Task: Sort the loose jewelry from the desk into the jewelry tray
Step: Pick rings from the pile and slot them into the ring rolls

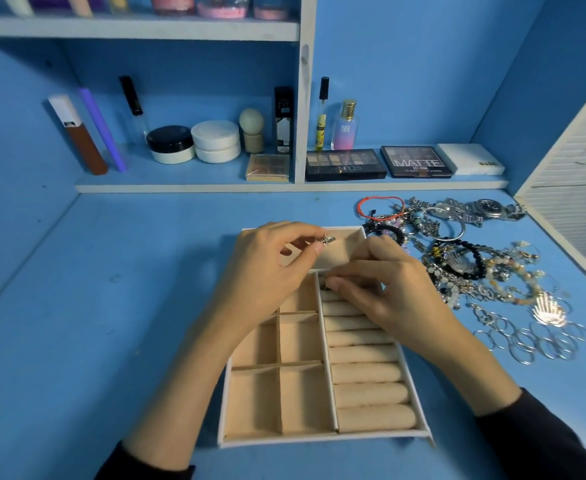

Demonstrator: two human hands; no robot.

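Presently both hands work over the tray (322,439), which sits on the blue bench (111,306) straight in front of the person. The left hand (274,268) pinches a small silver piece (326,240) between thumb and forefinger, its other fingers curled, and holds it above the long compartment (340,252) at the tray's far end. The right hand (381,292) reaches in from the right with its fingers curled down. Thumb and forefinger tips pinch a small dark piece (324,285) at the farthest of the padded rolls (371,375) that fill the tray's right column. Whether that piece is already seated between the rolls I cannot tell. The square compartments (284,400) on the tray's left side hold nothing visible.

The loose jewelry pile (457,268) lies on the bench just right of the tray: beaded bracelets, chains, a red cord bracelet (381,206), a steel watch (490,206) at the far edge and a cluster of thin hoops (533,342) nearest the person. Behind the tray, a low shelf (187,187) carries jars, bottles and two eyeshadow palettes (345,165).
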